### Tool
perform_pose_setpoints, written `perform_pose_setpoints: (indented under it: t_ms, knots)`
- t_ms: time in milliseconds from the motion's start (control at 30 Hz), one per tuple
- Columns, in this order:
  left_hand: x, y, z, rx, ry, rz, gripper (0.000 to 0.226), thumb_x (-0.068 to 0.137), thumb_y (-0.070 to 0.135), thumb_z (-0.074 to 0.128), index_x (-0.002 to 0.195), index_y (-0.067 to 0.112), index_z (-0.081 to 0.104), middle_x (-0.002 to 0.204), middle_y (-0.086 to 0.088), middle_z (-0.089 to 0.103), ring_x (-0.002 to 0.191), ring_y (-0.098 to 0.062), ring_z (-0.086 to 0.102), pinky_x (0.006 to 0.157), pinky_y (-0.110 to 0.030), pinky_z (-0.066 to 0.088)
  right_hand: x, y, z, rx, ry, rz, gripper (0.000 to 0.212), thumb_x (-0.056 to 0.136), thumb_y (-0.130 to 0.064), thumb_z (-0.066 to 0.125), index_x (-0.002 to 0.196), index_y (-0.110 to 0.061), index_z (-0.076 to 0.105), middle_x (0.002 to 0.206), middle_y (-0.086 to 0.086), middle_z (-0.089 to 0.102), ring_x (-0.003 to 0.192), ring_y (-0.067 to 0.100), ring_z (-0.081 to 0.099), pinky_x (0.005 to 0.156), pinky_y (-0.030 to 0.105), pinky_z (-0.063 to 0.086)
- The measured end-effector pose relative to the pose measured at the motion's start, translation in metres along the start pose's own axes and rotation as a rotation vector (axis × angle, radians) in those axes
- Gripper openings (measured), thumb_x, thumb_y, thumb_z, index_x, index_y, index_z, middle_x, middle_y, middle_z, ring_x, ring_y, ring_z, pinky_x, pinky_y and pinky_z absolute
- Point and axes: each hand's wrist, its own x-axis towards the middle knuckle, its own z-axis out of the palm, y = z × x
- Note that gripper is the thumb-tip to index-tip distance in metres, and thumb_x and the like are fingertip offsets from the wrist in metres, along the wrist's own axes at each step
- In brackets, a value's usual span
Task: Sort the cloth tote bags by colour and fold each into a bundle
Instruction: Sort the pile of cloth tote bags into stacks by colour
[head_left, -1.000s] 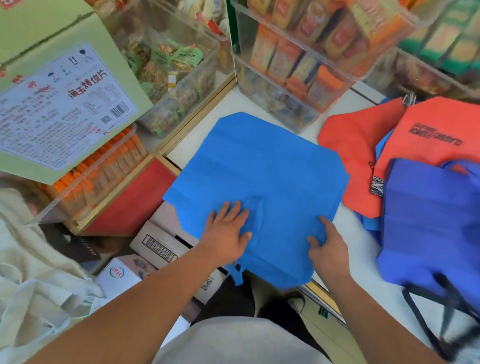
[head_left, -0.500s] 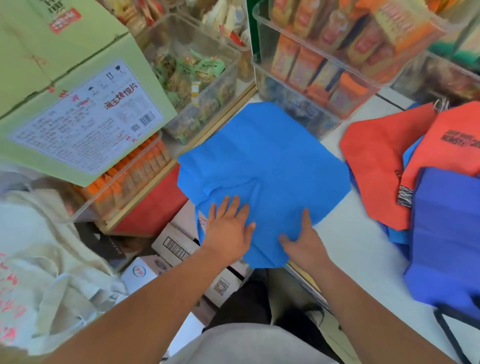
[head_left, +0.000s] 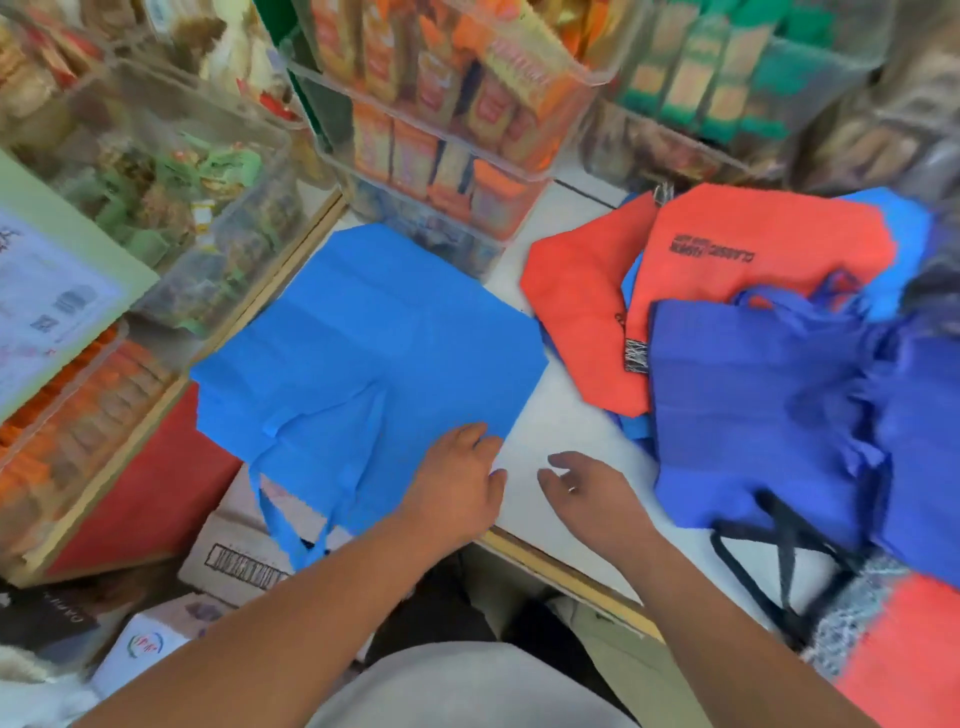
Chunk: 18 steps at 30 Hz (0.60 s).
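My left hand (head_left: 457, 483) rests flat, fingers relaxed, on near corner of light-blue tote (head_left: 363, 338), spread on white counter (head_left: 561, 431) at 11 o'clock, handles hanging off edge. My right hand (head_left: 587, 493) has just let go and hovers empty, fingers loose. Smoothing done, I judge; folding next. Pile at 2 o'clock: two orange totes (head_left: 582, 301), seemingly two dark-blue totes (head_left: 753, 415).
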Motion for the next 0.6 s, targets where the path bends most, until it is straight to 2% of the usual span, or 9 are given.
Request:
perform_pose_setpoints:
  t_ms: [100,200,300,367,433,500,600]
  knots:
    - [0.025,0.046,0.024,-0.061,-0.157,0.076,0.047,0.1,0.034,0.051,0.143,0.014,0.053,0.152,-0.006,0.047,0.136,-0.026,0.048,0.111,-0.038,0.041,-0.014,0.049,-0.033,0.077,0.077,0.119,0.027,0.097,-0.046,0.055,0.12,-0.036,0.064,0.099,-0.013,0.068,0.094,0.01,0.061,0.087,0.028,0.047]
    - [0.044,0.095,0.051,-0.162,-0.26,0.091,0.049,0.1,0.035,0.054,0.145,0.016,0.05,0.149,-0.002,0.051,0.135,-0.022,0.05,0.111,-0.032,0.039,-0.033,0.1,-0.06,0.178,0.196,0.186,0.016,0.097,-0.037,0.059,0.106,-0.029,0.068,0.084,-0.009,0.07,0.086,0.016,0.065,0.086,0.034,0.051]
    - [0.064,0.139,0.076,-0.276,-0.386,-0.024,0.05,0.099,0.036,0.058,0.144,0.016,0.049,0.146,-0.002,0.054,0.131,-0.023,0.053,0.109,-0.035,0.041,-0.055,0.145,-0.08,0.282,0.321,0.24,0.019,0.097,-0.029,0.063,0.111,-0.019,0.07,0.09,-0.004,0.072,0.09,0.016,0.068,0.092,0.037,0.054]
    - [0.078,0.161,0.092,-0.423,-0.429,-0.139,0.044,0.097,0.035,0.061,0.137,0.019,0.054,0.138,0.0,0.06,0.125,-0.023,0.058,0.105,-0.038,0.046,-0.066,0.173,-0.09,0.281,0.359,0.246,0.02,0.097,-0.03,0.062,0.112,-0.02,0.069,0.102,-0.004,0.071,0.096,0.015,0.066,0.096,0.037,0.052]
    - [0.087,0.179,0.106,-0.605,-0.398,-0.255,0.037,0.093,0.031,0.065,0.128,0.02,0.057,0.126,0.005,0.066,0.115,-0.019,0.063,0.098,-0.035,0.05,-0.074,0.201,-0.098,0.249,0.375,0.282,0.027,0.098,-0.033,0.061,0.121,-0.021,0.068,0.117,-0.006,0.063,0.108,0.016,0.06,0.098,0.034,0.046]
    - [0.091,0.192,0.119,-0.724,-0.295,-0.367,0.036,0.091,0.028,0.07,0.123,0.019,0.057,0.116,0.007,0.069,0.103,-0.015,0.066,0.089,-0.031,0.052,-0.078,0.231,-0.101,0.194,0.422,0.299,0.035,0.097,-0.033,0.062,0.128,-0.018,0.065,0.124,0.001,0.058,0.117,0.023,0.056,0.098,0.033,0.042]
    - [0.093,0.214,0.131,-0.808,-0.177,-0.491,0.027,0.09,0.028,0.072,0.112,0.016,0.062,0.107,0.001,0.071,0.093,-0.021,0.069,0.076,-0.038,0.06,-0.079,0.275,-0.104,0.141,0.425,0.429,0.052,0.097,-0.044,0.06,0.144,-0.02,0.055,0.154,0.018,0.039,0.145,0.031,0.034,0.118,0.042,0.03]
